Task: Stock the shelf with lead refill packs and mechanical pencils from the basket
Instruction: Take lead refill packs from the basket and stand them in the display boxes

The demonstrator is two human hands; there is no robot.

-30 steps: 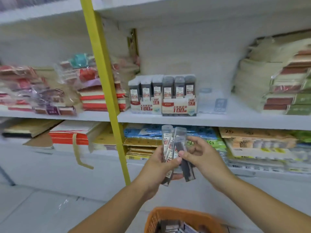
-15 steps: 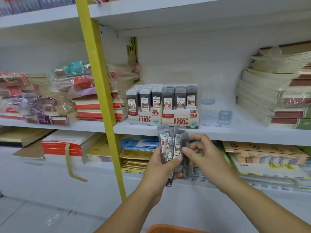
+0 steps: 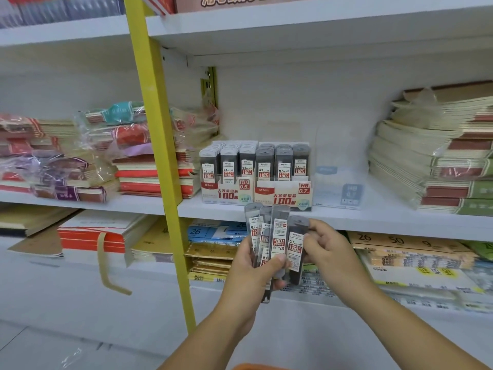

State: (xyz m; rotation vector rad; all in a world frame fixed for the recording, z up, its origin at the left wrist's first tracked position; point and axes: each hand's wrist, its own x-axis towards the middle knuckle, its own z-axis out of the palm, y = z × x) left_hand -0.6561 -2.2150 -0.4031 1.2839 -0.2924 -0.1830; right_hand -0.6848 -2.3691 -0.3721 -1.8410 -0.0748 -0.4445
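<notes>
Only two bare limbs of the person are in view: a left hand (image 3: 250,273) on a slender, smooth left forearm (image 3: 202,340), and a right hand (image 3: 330,252) on a right forearm (image 3: 416,324) of the same slim, even build, which looks broader where it nears the camera. Both forearms are uncovered along all their visible length, from the wrist to the lower edge of the view, and the skin looks plain. The left hand's thumbnail (image 3: 280,259) is short and neatly trimmed, and the right hand's knuckles (image 3: 324,231) show as soft, rounded ridges.
</notes>
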